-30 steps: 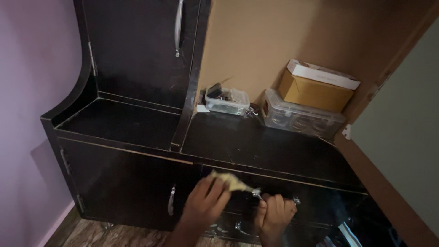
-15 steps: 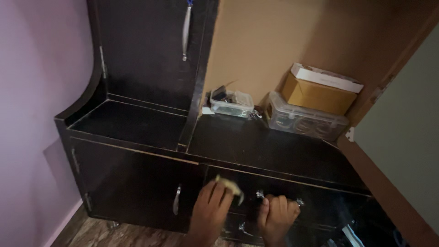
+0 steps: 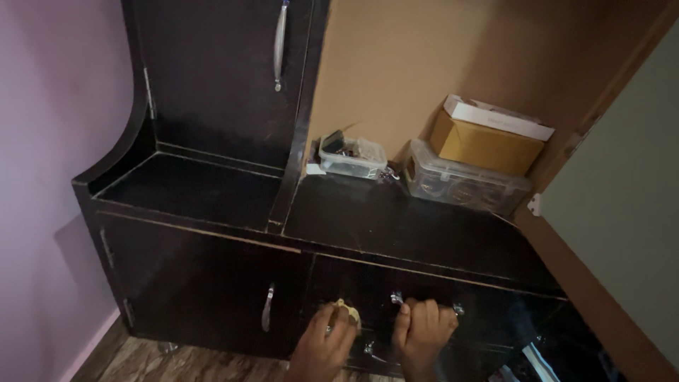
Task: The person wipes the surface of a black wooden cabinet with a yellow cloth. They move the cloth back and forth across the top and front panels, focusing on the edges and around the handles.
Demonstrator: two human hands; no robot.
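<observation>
The dark glossy cabinet fills my view. My right hand curls tight around its chrome drawer handle; my left hand presses a crumpled yellowish cloth against the drawer front.

Small tub sits at 10 o'clock on the shelf, big tub at 2, box behind it.

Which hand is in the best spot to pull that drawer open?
The right hand, probably. Its fingers are already curled around the drawer handle. The left hand is busy pressing a small yellowish cloth against the drawer front, beside the handle.
</observation>
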